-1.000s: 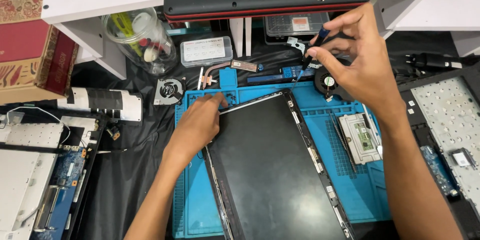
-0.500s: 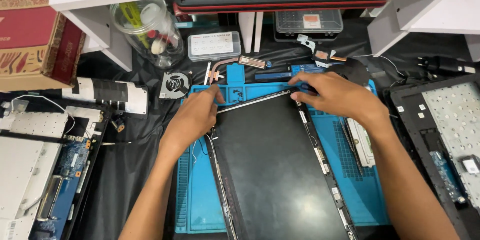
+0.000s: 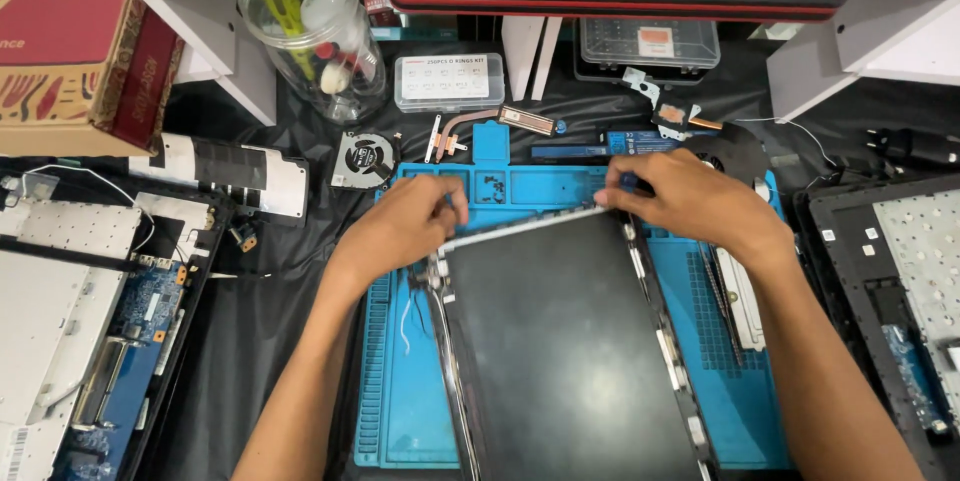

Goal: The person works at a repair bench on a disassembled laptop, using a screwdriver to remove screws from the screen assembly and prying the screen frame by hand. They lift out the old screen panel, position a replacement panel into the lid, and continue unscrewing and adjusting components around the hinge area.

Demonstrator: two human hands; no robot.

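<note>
Left hand (image 3: 405, 226) fingers pinched on top left corner of laptop screen panel (image 3: 560, 341); right hand (image 3: 690, 203) fingers pressed on top right corner. Panel lies flat on blue repair mat (image 3: 400, 411), stretching from both hands toward viewer. Dark, matte face, thin metal strips along side edges.

Dark laptop screen panel (image 3: 560, 341) lies tilted on blue work mat (image 3: 400, 411). Left hand (image 3: 400, 226) grips panel's top left corner; right hand (image 3: 690, 201) grips top right edge. Small cooling fan (image 3: 362, 158) and copper heat pipe (image 3: 490, 123) just beyond mat.
</note>
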